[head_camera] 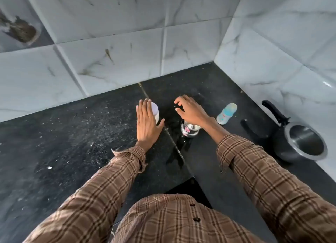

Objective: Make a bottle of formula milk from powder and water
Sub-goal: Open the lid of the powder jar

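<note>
From the head view, the task looks to be at its very start: the things are laid out and nothing is yet opened or filled. The left hand (147, 123) is flat with its grip wide, fingers straight, lying against the near side of a white round-lidded plastic container (156, 111), probably the powder tub, though no label shows. The right hand (190, 109) hovers with fingers spread and curled, holding nothing, above a small shiny steel vessel (190, 130) standing on the dark speckled stone worktop (81, 142); its contents are hidden by the wrist. The baby bottle (227, 113), translucent with a pale blue band and its cap on, stands to the right of that hand, untouched. Farther right, against the glossy marble-patterned wall tiles (112, 60), sits a black-handled metal pan (300, 142), tilted. The next move calls for closing the left hand round the tub, steadying it, and freeing its lid.
</note>
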